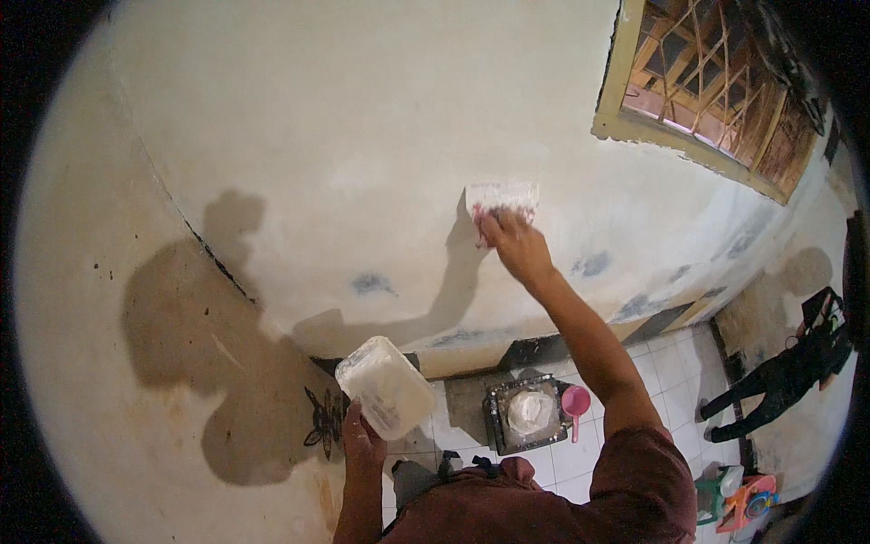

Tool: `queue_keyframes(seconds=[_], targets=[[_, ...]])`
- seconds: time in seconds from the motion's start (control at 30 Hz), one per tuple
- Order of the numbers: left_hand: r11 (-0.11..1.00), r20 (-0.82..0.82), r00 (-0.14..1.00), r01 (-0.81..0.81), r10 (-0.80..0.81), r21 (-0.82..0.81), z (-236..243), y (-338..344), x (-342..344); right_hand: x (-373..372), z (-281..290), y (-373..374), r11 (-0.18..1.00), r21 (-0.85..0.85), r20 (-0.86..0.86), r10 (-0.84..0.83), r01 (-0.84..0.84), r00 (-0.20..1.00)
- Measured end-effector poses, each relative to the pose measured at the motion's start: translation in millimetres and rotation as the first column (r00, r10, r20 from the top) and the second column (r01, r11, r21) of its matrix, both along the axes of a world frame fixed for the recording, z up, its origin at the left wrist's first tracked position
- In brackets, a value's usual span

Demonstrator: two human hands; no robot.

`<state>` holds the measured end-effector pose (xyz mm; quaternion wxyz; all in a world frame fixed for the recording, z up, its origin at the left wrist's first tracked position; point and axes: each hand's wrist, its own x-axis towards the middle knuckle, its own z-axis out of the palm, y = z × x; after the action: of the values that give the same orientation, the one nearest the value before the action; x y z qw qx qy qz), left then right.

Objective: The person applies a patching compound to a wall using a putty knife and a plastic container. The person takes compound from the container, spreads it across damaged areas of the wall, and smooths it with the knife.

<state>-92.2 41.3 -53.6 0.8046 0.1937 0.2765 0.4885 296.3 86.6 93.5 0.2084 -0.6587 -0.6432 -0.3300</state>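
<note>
My right hand (pixel 517 243) is closed round a wide putty scraper (pixel 503 192), reaching up to the pale wall (pixel 362 136). The scraper's broad blade is coated with white filler and lies at or very near the wall; its handle is mostly hidden by my fingers. Low on the left, my left hand (pixel 362 442) grips a rectangular, translucent plastic tub (pixel 388 390) by its lower edge. Whitish smears cover the tub, which is tilted. Whitened patches and dark grey spots (pixel 372 284) mark the wall around and below the scraper.
A barred window (pixel 707 82) with a yellowish frame is at upper right. Below me, a dark splattered stand (pixel 503 442) carries a white bag (pixel 530 412), beside a pink dipper (pixel 575 399) above white floor tiles (pixel 675 381). Another person (pixel 779 376) stands far right, near green and orange items (pixel 748 503).
</note>
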Motion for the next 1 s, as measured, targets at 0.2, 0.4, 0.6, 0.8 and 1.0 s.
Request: queue_keyframes(seconds=[0.2, 0.4, 0.6, 0.8, 1.0], targets=[[0.999, -0.003, 1.000, 0.012, -0.012, 0.048, 16.5, 1.4, 5.4, 0.1, 16.5, -48.1, 0.955, 0.261, -0.519, 0.016, 0.141, 0.855], [1.000, -0.081, 0.997, -0.009, 0.011, 0.020, 12.9, -5.6, 0.9, 30.9, 83.9, -28.4, 0.740, 0.534, -0.716, 0.138, 0.409, 0.685], [0.999, 0.007, 1.000, -0.023, 0.024, -0.037, 9.2, -7.7, -1.6, -54.6, 65.2, 70.8, 0.839, 0.513, -0.528, 0.140, 0.182, 0.838], [0.995, 0.029, 0.999, -0.040, 0.043, -0.093, -0.1, -8.7, -7.6, -151.8, 33.3, 67.8, 0.978, 0.172, -0.386, 0.178, -0.118, 0.905], [0.996, 0.002, 0.999, -0.044, 0.045, -0.075, -5.1, -11.6, -15.4, -108.4, 15.6, 29.9, 0.933, 0.290, -0.001, 0.222, -0.212, 0.975]])
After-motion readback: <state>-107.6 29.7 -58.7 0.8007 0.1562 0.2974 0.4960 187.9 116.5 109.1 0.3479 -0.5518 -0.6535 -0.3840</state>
